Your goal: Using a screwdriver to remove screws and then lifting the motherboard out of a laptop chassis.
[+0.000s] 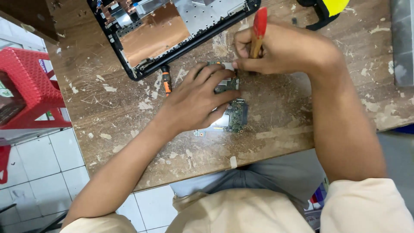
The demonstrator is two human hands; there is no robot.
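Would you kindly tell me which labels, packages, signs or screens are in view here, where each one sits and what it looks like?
Label: a small white and blue sticker on the side of the red plastic stool, at the left edge.
Printed card or package: under the stool, pale with green; mostly hidden.
Screens: none lit; the opened laptop shell at the top shows only bare metal and copper foil.
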